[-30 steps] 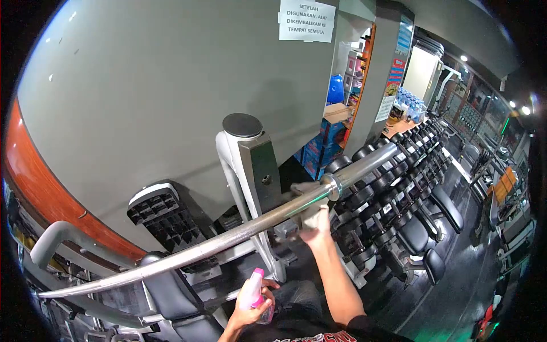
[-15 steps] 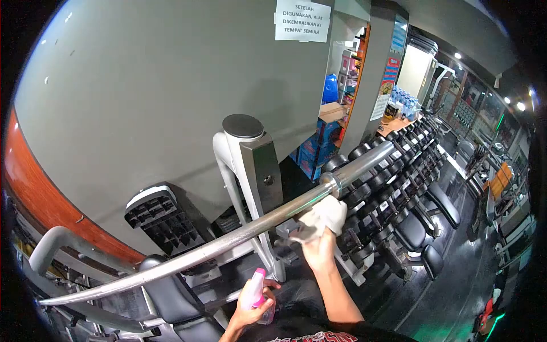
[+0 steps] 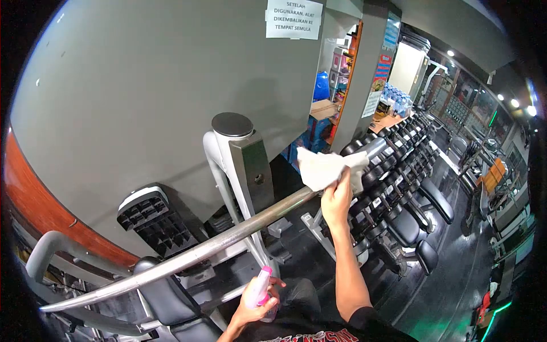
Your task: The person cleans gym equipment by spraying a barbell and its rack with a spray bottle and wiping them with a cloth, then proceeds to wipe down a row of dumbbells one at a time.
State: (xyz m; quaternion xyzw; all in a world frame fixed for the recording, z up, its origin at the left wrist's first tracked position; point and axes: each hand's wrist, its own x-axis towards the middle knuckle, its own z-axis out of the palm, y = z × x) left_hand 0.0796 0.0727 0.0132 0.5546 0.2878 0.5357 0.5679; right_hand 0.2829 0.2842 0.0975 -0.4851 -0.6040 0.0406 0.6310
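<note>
While my right hand [image 3: 336, 199] is raised out in front of me, its fingers are closed around a white cloth [image 3: 325, 166], which is bunched over the barbell [image 3: 228, 239] just where the shaft meets the thicker sleeve [image 3: 373, 149]. The cloth covers the collar there, so I cannot see whether my palm presses on the steel itself or only on the fabric. My left hand [image 3: 256, 305] sits low and close to my body, wrapped around a small pink spray bottle [image 3: 259, 290] held upright, well apart from the bar.

Lying across the bench-press rack [image 3: 239, 165], the barbell runs in one long diagonal: its near end is down by the lower left, passing over the black bench pad [image 3: 165, 290], and it climbs up and to the right past the rack's grey upright toward the cloth. So the long axis points from my left side, low, away to my right, high. My right hand is the one on it, at the far end; my left is nearer the bar's lower stretch but touches nothing of it.

Beyond the sleeve stands a row of dumbbells [image 3: 407, 154] on their rack, and a printed notice [image 3: 294, 19] hangs on the grey wall [image 3: 142, 85] above.
</note>
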